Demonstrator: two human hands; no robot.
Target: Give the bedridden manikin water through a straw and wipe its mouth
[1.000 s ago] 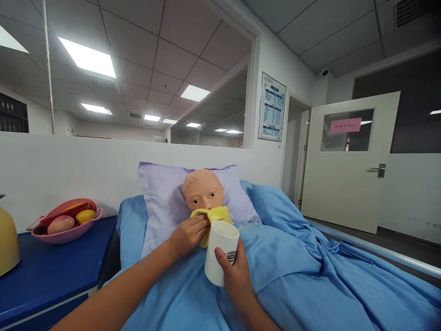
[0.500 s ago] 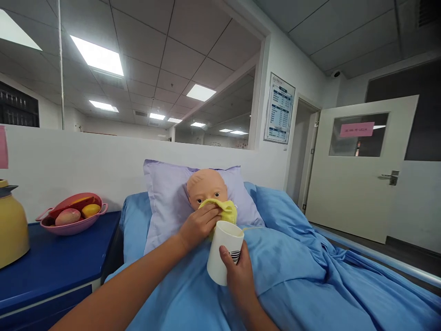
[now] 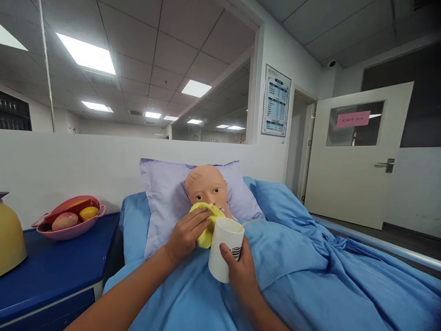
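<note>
My left hand [image 3: 184,234] is closed on a yellow cloth [image 3: 206,234], which lies against the lower left of a mannequin's face [image 3: 206,184]. The mannequin's head rests on a lilac pillow [image 3: 163,193], with its eyes and nose showing and part of its mouth behind the cloth. In front of its chin, my right hand [image 3: 241,266] grips a white cup [image 3: 220,257] with black stripes, tilted slightly. The inside of the cup cannot be seen to the bottom. A blue quilt [image 3: 292,257] covers the mannequin's body.
At the left, a blue bedside cabinet [image 3: 69,257] bears a pink basket [image 3: 74,232] of fruit and a yellow thermos jug [image 3: 10,239]. A bed rail [image 3: 379,248] runs along the right side. Beyond it stands an open door [image 3: 344,184].
My left hand has drawn the yellow cloth left and down, uncovering the mannequin's nose and part of its mouth. The cup has hardly moved. The view has shifted slightly.
</note>
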